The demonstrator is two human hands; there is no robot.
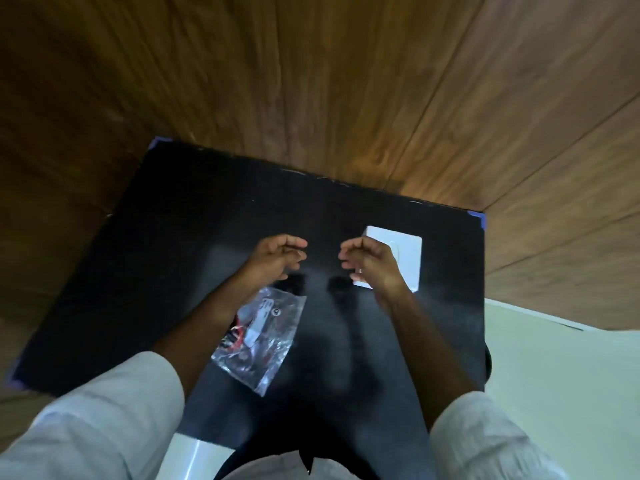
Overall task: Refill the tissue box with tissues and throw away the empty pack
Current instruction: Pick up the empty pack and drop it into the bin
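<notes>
- Left grip (277, 256): fingers curled halfway in, thumb apart from them, nothing inside, hovering over the middle of the table.
- Right grip (369, 259): a mirror of the left, fingers loosely bent, palm turned toward the other hand, empty as well; there is a ring on one finger.
- The two hands face each other across a small gap and do not touch, and their dark shadows fall on the tabletop just beneath them.
- The black, glossy, rectangular table (180, 244) fills the centre of the view, with blue tape at its 10 and 2 o'clock corners.
- The white, square, flat-topped tissue box (403, 252) sits toward 2 o'clock on the table, partly hidden behind the right hand; whether hand and box touch, I cannot tell.
- The clear, crinkled plastic pack with red-and-white print (266, 337) lies flat on the table toward 7 o'clock from the hands, just beside the left forearm, which crosses over its upper left corner. It looks flat; what is in it I cannot make out.
- Pack and box are well apart, with the right forearm between them.
- Both forearms come up from 6 o'clock, out of rolled pale grey sleeves (104, 420).
- Brown wood-grain panelling (346, 81) stands behind the table from 9 through 3 o'clock, and a pale cream floor (554, 368) shows at 4 o'clock.
</notes>
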